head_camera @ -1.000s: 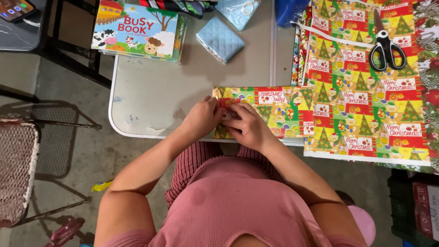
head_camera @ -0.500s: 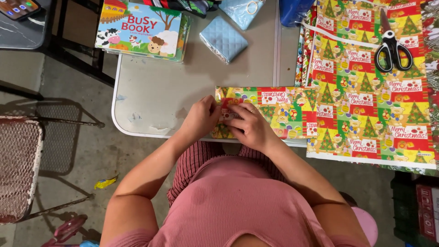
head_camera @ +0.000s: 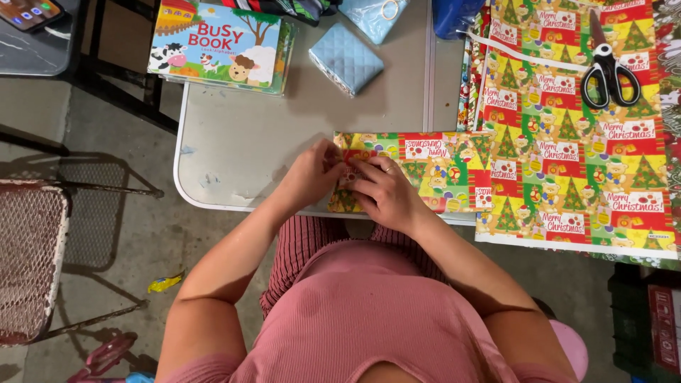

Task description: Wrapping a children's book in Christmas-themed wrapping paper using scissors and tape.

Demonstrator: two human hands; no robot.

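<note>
The wrapped parcel [head_camera: 425,170] lay near the front edge of the grey table [head_camera: 248,142], just beside a spread sheet of festive wrapping paper [head_camera: 574,156]. The left hand [head_camera: 312,174] and right hand [head_camera: 386,191] met over the parcel's left end, fingers pressed down on the folded paper there; the fold itself was hidden beneath them. Black-handled scissors [head_camera: 608,67] rested on the sheet, well apart. A picture book [head_camera: 220,42] lay at the table's far corner, its top edge cut off.

Hidden & cut off
We can't see the parcel's [head_camera: 425,170] left end under both hands; phone [head_camera: 28,12], wrapping sheet [head_camera: 567,142] clipped by edges.
</note>
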